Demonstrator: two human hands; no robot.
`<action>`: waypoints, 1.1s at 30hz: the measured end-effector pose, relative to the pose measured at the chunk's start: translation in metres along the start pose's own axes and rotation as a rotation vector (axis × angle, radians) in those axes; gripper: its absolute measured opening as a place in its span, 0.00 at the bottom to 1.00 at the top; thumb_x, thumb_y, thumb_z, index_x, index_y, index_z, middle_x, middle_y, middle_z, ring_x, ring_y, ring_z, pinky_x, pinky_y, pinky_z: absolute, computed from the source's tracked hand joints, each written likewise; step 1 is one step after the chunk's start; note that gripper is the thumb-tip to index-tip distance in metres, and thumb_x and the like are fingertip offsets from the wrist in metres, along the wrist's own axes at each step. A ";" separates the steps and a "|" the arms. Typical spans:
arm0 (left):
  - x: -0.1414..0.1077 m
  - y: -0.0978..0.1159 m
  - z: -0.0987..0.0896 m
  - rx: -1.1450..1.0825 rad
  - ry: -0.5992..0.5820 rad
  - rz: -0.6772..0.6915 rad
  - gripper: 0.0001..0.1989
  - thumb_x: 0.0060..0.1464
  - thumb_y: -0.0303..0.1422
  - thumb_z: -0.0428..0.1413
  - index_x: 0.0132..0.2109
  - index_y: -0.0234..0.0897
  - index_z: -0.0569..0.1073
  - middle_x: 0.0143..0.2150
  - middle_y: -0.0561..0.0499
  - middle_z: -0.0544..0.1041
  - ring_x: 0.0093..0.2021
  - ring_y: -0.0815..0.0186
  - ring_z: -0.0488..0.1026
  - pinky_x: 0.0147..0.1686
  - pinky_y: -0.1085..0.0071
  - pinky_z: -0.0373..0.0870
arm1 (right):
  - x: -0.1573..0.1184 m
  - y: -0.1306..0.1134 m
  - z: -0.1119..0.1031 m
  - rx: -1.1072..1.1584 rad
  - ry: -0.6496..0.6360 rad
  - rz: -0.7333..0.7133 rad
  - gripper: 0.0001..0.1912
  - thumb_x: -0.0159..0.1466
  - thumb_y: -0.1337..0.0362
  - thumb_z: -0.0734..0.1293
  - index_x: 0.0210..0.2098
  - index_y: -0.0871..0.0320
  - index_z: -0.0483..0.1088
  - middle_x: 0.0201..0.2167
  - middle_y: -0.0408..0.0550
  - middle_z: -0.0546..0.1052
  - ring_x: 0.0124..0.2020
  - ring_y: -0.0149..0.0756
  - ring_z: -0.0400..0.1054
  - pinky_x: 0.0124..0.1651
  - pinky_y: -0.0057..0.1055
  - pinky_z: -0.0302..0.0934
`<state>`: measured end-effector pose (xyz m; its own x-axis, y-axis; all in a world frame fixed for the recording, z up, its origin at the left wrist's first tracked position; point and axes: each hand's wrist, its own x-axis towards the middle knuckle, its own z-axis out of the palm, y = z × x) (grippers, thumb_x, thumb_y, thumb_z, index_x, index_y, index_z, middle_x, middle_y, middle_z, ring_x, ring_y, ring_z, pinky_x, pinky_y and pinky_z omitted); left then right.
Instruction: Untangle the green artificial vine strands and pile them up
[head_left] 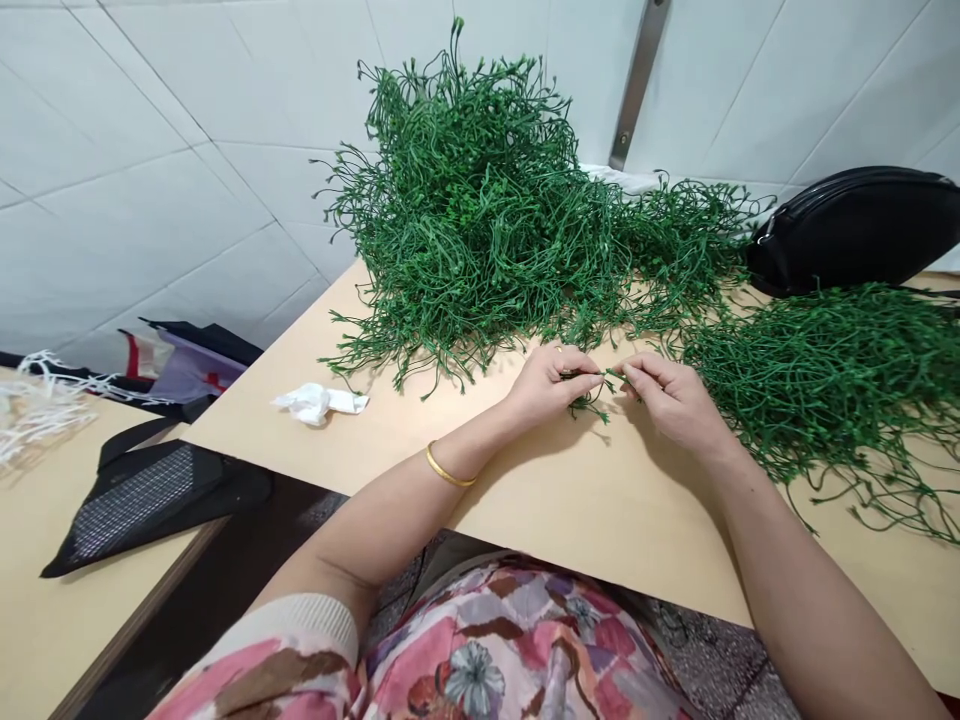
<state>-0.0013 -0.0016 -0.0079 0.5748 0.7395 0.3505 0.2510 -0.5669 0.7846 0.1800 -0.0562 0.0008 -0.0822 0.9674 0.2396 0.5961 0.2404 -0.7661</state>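
Observation:
Near the middle of the wooden table (555, 510), my left hand (553, 385) pinches a small bunch of green artificial stems (589, 402) between thumb and fingers. Close on its right, my right hand (671, 398) has thumb and forefinger pressed together at the tip of the same green piece. Loose ends hang below my left fingers. Behind both hands rises a large tangled heap of green stems (480, 210). To the right of my right hand lies a flatter pile of green stems (832, 380).
A crumpled white tissue (319, 402) lies on the table's left part. At the back right sits a black bag (862, 230). Another table at the left holds a black mesh item (139, 500) and white strands (37, 415). A tiled wall stands behind.

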 end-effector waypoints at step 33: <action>0.011 -0.034 -0.003 0.291 0.112 -0.157 0.06 0.50 0.26 0.50 0.29 0.36 0.71 0.30 0.51 0.75 0.33 0.67 0.69 0.37 0.70 0.62 | -0.019 -0.032 -0.024 -0.309 0.279 -0.128 0.11 0.63 0.59 0.59 0.30 0.57 0.69 0.23 0.44 0.70 0.24 0.31 0.61 0.31 0.30 0.54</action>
<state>-0.0063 0.0270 -0.0293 0.4265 0.8518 0.3041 0.5500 -0.5111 0.6605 0.1811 -0.0842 0.0352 0.0228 0.8627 0.5053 0.8095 0.2807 -0.5157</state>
